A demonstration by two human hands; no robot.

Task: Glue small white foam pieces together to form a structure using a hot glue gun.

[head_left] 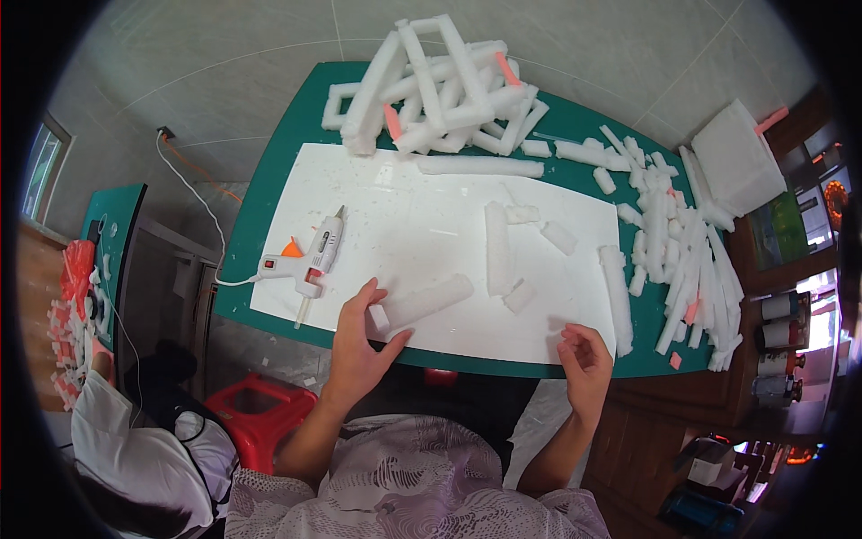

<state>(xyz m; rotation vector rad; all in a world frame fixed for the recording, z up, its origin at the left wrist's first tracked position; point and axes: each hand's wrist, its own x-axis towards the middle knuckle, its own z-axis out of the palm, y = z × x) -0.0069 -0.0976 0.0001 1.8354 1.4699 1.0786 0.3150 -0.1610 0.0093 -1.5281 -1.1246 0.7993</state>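
Note:
My left hand (357,346) is at the front edge of the white board (377,207). Its thumb and fingers are spread around a small white foam block (379,317) and the near end of a foam strip (431,301) lying slantwise. Over the board's front right edge, my right hand (585,361) is loosely curled, with nothing visible in it. Between the hands and farther back lie an upright-running foam strip (497,247) and short foam pieces (558,237). A white glue gun (314,256) with an orange trigger part rests at the board's left, its cord running off left.
Joined foam frames (440,85) are heaped at the back of the green table (283,117). Loose foam strips (669,242) crowd its right side, beside a large foam block (741,157). A red stool (260,409) and another person (148,458) are at lower left.

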